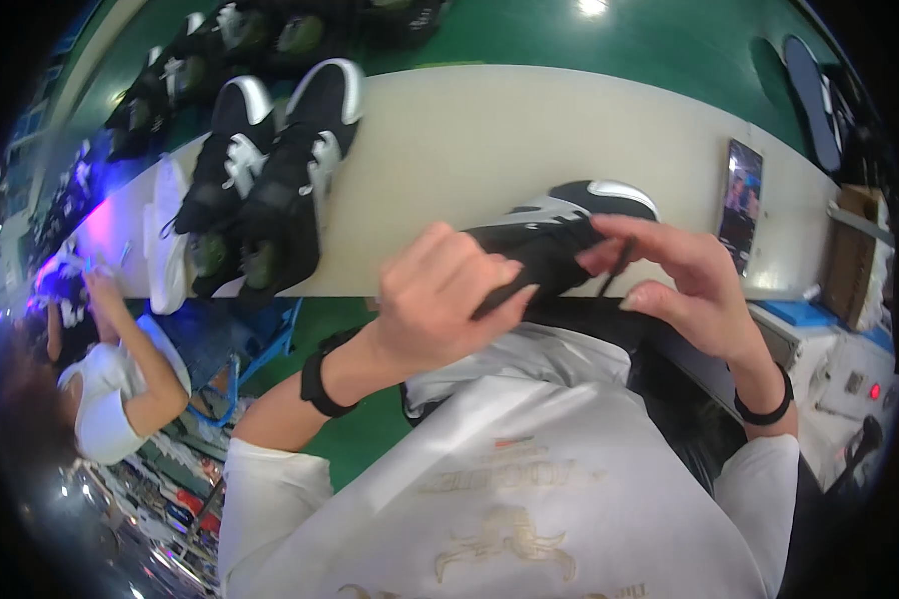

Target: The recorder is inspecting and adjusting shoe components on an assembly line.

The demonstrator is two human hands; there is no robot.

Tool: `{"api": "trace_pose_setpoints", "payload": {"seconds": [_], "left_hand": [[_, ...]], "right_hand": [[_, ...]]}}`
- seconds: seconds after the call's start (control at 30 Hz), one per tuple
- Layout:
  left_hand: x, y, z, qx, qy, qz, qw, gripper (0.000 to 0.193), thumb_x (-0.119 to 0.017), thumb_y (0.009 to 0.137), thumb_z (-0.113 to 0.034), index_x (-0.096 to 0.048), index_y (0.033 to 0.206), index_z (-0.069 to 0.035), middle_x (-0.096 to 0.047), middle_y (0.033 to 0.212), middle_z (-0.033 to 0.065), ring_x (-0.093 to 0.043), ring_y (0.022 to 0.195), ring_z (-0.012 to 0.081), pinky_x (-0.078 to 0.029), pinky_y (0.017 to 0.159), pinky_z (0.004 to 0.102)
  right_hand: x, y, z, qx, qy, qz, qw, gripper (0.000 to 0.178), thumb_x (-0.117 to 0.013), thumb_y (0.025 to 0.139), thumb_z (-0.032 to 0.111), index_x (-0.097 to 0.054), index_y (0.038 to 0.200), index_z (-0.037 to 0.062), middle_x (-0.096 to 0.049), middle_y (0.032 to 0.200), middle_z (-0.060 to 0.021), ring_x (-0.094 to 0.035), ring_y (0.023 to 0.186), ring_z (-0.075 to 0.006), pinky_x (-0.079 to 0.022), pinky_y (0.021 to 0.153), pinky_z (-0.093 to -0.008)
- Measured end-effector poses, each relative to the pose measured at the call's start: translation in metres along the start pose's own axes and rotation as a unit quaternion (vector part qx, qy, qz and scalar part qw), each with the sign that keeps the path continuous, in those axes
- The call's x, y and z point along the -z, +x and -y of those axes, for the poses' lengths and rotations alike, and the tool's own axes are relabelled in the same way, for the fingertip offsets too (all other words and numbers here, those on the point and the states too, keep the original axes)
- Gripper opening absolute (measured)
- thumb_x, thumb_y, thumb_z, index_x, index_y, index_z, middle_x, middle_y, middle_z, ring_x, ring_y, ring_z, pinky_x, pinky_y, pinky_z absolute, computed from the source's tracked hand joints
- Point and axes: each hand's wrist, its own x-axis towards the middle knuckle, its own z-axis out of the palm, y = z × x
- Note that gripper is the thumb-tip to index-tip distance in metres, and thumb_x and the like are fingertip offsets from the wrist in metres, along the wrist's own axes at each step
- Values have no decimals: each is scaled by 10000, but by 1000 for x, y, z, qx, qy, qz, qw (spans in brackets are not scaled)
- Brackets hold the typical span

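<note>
A black shoe (pixel 524 240) with white laces and a white toe edge lies on the pale bench in front of me, its toe pointing right and away. My left hand (pixel 440 299) is closed on the shoe's heel end, thumb along its opening. Over the shoe's right side is my right hand (pixel 684 280), with thumb and fingers apart. A thin dark strip, like a lace or loop (pixel 621 262), runs by its fingertips; whether they touch it I cannot make out. The fingers hide part of the shoe's upper.
A pair of black shoes (pixel 295 190) and a white shoe-shaped piece (pixel 168 235) stand on the bench (pixel 569 110) at left. A phone (pixel 739 205) lies at right. More shoes (pixel 300 30) are beyond the bench. A co-worker (pixel 120 389) sits at left; a machine (pixel 844 384) stands at right.
</note>
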Motion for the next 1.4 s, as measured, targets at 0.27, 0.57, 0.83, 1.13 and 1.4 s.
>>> {"api": "trace_pose_setpoints", "payload": {"seconds": [0.27,0.57,0.83,1.13,1.4], "left_hand": [[-1,3,-3,-21,-14,20,999,325,-816,615,-107,-607,863,-94,-582,855,51,-599,801,253,-501,606,336],[-4,2,6,-82,-30,-6,996,310,-796,607,-63,-591,838,-78,-520,819,44,-543,754,242,-498,591,327],[8,-1,-11,33,-47,85,995,519,-796,699,-142,-602,1181,-126,-567,1068,58,-586,937,291,-534,768,385],[13,-46,-19,103,-8,83,991,695,-765,776,-139,-493,1411,-66,-537,1400,180,-591,1182,359,-517,953,429],[24,-66,-33,163,48,67,983,731,-794,765,-197,-483,1403,-23,-537,1396,188,-581,1216,358,-533,950,422]], "right_hand": [[-34,52,14,-20,113,-160,980,43,-680,861,0,-642,867,-20,-633,795,-25,-565,739,-78,-459,695,-241],[-47,116,-27,-112,-112,45,986,151,-695,830,86,-592,776,-11,-575,647,-65,-513,618,-126,-436,589,-301],[-57,139,-23,-52,-244,50,967,136,-661,846,102,-612,821,-23,-600,703,-125,-539,667,-159,-471,631,-353],[-72,163,22,157,-204,-64,964,231,-689,914,196,-679,975,-26,-695,849,-148,-662,751,-276,-535,728,-359],[-211,275,63,281,-374,75,880,514,-693,883,444,-668,1150,6,-665,1115,-189,-620,1067,-382,-530,891,-447]]}}
